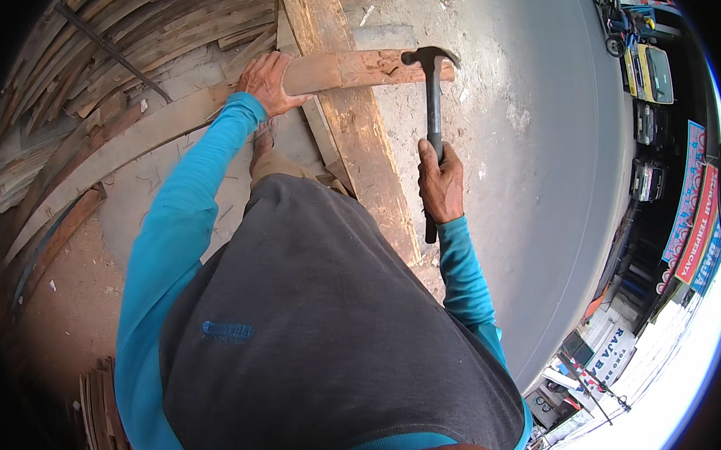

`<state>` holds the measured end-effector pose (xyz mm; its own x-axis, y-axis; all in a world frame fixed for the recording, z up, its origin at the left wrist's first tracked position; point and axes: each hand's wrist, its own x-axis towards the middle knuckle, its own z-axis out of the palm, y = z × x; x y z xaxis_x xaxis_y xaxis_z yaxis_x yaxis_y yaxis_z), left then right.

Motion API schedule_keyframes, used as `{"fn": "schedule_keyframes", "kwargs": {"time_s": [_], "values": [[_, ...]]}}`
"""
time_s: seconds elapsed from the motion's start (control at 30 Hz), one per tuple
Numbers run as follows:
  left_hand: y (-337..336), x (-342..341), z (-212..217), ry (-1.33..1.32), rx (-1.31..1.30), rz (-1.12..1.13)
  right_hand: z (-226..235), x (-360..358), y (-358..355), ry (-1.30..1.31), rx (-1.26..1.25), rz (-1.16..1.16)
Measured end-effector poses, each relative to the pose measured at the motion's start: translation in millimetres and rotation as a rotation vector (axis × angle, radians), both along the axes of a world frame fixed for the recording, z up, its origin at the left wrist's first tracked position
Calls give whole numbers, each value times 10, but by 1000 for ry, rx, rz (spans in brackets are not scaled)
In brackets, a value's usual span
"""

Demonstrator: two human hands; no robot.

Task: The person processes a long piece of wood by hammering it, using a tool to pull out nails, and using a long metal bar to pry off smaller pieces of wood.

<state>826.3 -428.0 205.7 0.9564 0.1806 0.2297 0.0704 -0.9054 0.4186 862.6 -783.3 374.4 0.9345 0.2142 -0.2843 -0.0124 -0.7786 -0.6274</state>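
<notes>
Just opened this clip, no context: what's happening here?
A person is bent over timber on the ground. The left hand presses down on a curved wooden plank laid across a wider board. The right hand grips a black claw hammer, whose head sits at the plank's far end. More planks are piled at the upper left. A road with parked vehicles runs to the right.

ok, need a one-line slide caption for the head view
Left hand steadies a crosswise wooden plank while the right hand holds a black claw hammer at its end.
</notes>
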Motion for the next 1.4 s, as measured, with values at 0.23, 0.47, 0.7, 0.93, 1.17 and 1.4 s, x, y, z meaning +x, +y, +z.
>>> {"fn": "schedule_keyframes", "kwargs": {"time_s": [0.23,0.47,0.7,0.93,1.17,1.4], "values": [[-24,-68,-50,-31,6,18,1209,368,699,-875,1045,237],[-67,-64,105,-8,-26,19,-206,113,-47,-142,-243,94],[-21,-117,-9,4,-16,37,1545,257,726,-673,752,66],[-54,-5,-11,15,-24,33,177,151,53,-650,373,164],[-91,-155,-127,76,-19,38,121,-17,94,-194,107,-109],[-52,-68,-16,-42,-19,0,913,183,500,-1069,1009,216]]}}
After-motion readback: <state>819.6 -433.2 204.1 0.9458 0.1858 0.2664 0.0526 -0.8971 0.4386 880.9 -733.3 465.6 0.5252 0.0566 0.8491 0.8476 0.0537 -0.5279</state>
